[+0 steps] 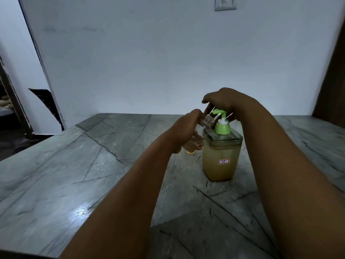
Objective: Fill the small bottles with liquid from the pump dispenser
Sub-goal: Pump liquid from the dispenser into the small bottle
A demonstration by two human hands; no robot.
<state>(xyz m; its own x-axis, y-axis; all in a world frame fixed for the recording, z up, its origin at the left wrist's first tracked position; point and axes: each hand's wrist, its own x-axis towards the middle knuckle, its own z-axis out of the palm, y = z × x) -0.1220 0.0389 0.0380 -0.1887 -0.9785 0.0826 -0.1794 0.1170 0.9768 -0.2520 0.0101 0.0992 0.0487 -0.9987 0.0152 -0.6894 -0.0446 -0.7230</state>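
We have the pump dispenser (222, 157) standing upright on the grey stone counter (89, 165), its squarish clear body about two-thirds full of cloudy yellowish liquid and marked with a small sticker reading 35. Our left hand (188, 130) is curled round a small clear bottle (202, 124), holding it tilted so that its threaded open mouth points up and to the right, just under the green pump head (220, 114). Our right hand (222, 101) lies over the top of the pump; its fingers curve down over the head, but from this angle we cannot tell whether they truly clasp it or only press on it.

To do this step well, we should bring the bottle's mouth right up beneath the nozzle tip before we press, since a tilted neck offers a narrow target and any gap would likely send liquid down the dispenser's shoulder. We would press slowly and evenly, straight down, so the dispenser does not rock on the counter. Short strokes seem wiser than full ones, as a small bottle will fill fast and the dim light makes its level hard to read.

Below our left hand a pale yellowish round thing (190, 151) sits on the counter, perhaps the base of another small bottle; most of it is hidden.
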